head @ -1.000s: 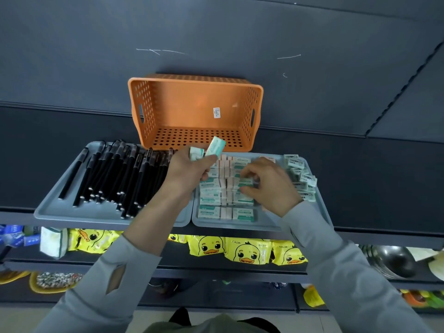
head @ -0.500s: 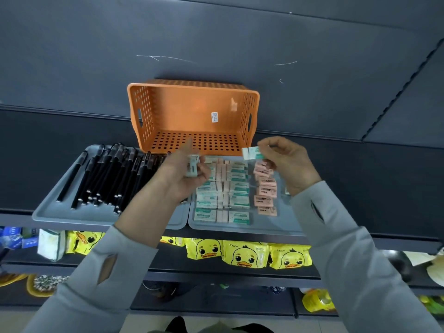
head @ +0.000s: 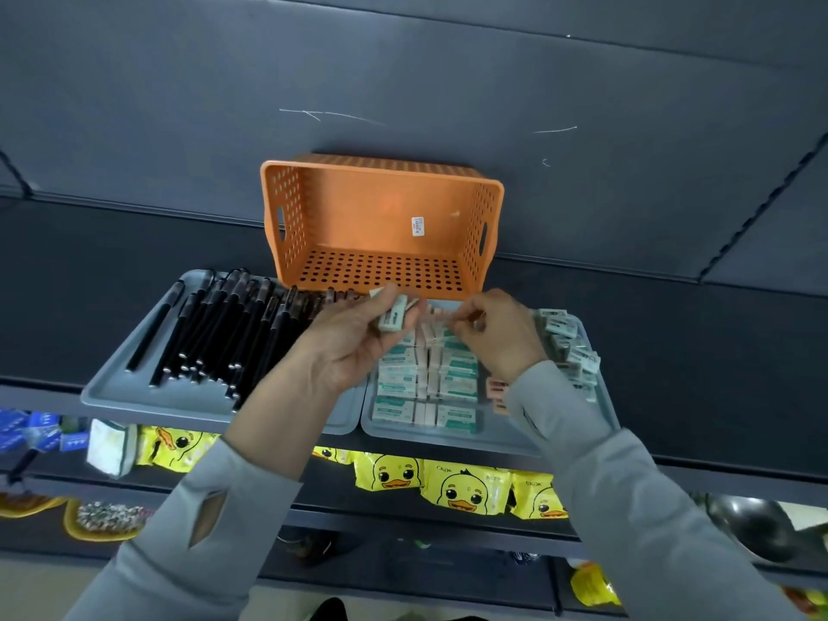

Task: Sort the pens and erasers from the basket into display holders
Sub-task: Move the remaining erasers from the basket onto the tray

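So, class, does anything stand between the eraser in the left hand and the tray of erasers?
Nothing visible blocks it. The left hand holds the eraser above the tray's far end; the right hand hovers beside it over the rows, not beneath it.

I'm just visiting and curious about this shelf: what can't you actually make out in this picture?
Head view only:
- Print on the small white sticker inside the orange perforated plastic basket: too small.
- What the right hand pinches, if anything: motion blur.
- Pink erasers in the right grey tray: mostly under the grey sleeve.
- Wrapper text on the pale green eraser in the left hand: blurred.
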